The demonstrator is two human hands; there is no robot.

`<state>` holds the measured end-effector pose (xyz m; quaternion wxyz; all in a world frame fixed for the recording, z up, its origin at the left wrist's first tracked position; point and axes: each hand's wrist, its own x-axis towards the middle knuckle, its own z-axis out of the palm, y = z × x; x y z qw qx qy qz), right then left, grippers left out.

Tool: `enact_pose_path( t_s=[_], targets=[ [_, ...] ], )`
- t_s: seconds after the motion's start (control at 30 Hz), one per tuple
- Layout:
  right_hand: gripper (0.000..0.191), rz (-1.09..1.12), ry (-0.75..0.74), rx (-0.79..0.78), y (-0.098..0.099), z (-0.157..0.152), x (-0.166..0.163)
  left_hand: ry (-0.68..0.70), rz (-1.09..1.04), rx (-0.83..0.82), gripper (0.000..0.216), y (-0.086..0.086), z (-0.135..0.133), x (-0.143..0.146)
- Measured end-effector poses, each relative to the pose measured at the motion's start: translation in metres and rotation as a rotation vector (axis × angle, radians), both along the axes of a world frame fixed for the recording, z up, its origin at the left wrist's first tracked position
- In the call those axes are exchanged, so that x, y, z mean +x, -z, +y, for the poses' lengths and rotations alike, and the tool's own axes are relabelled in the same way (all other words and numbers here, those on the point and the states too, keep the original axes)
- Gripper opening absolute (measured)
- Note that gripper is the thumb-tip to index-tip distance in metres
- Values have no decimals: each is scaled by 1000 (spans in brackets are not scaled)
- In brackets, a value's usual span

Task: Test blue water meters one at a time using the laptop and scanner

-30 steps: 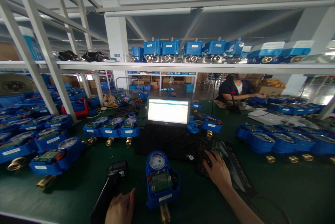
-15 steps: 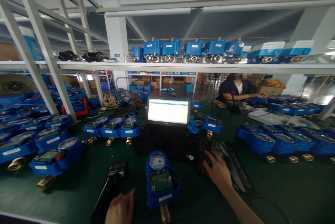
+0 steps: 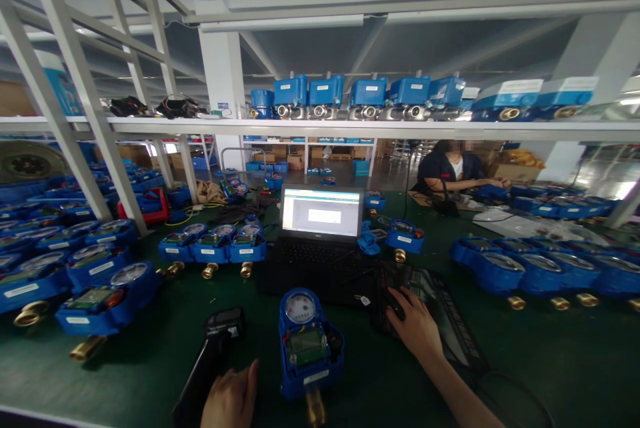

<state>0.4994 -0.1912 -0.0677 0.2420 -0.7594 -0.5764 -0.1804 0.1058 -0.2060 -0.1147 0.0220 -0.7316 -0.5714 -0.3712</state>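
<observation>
My right hand is wrapped over a black computer mouse on a dark patterned mouse pad. My left hand rests low on the green table with its fingers curled in; whether anything is inside them is hidden. Against its left side lies a black handheld barcode scanner. Between my hands stands a blue water meter, with a round dial, an exposed green circuit board and a brass fitting towards me. Behind it, an open black laptop displays a pale box on a greyed page.
Three similar blue meters stand left of the laptop, with more crowding the far left. Another row of meters is at right. Overhead, a white shelf carries boxed meters. A co-worker sits across the table.
The laptop's screen has gone from a bright white page to a greyed page with a small pale box. My right hand has shifted very slightly left; my left hand stays put.
</observation>
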Motion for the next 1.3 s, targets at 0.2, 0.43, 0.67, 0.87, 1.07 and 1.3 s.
enact_pose_path(
  t_s=[0.2,0.43,0.67,0.87,1.07,1.3],
  targets=[
    [41,13,-10,-14,-2,-1,-2,-19,-15,-19,66,0,-1,1],
    [41,-2,-21,5,1,0,1,-6,-5,-29,67,-2,-2,1],
    [41,16,-37,8,3,1,3,-1,-7,29,68,-4,-2,1],
    [42,14,-37,20,2,-1,2,17,10,55,67,-4,-1,0],
    [42,35,-19,6,2,-1,2,-18,18,46,68,-1,-2,1],
    [42,44,-7,-13,0,-3,1,-26,27,-4,68,3,-1,0]
  ],
)
